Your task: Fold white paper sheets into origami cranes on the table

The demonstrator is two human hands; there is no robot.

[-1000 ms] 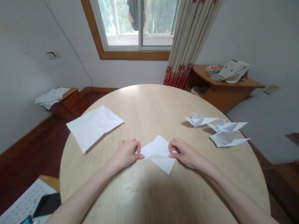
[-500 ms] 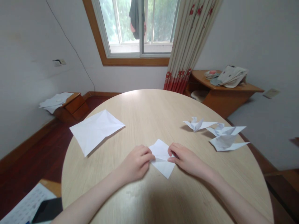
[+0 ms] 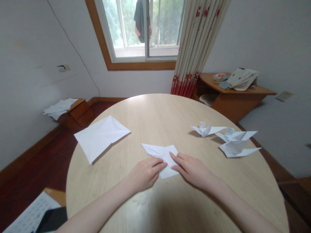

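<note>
A small white sheet of paper, folded into a piece with a long narrow point [image 3: 152,149] at its left, lies on the table in front of me. My left hand [image 3: 149,171] is closed at its near left edge, with thumb and fingertips together on the paper. On the right part of the same piece rests my right hand [image 3: 188,166], its thumb and forefinger spread apart and touching the upper surface. Part of the paper's right side is hidden beneath that hand. Several folded paper cranes [image 3: 205,130] stand to the right, beyond my right hand.
A larger creased white sheet [image 3: 102,137] lies at the left of the round wooden table [image 3: 155,113]. Low at the left are a dark phone-like object [image 3: 52,220] and a printed page [image 3: 31,212]. A side desk [image 3: 243,98] with a bag stands at the back right.
The paper piece has been turned, so its long point now reaches out to the left. My right hand's thumb and forefinger have spread over it; my left hand has shifted slightly right.
</note>
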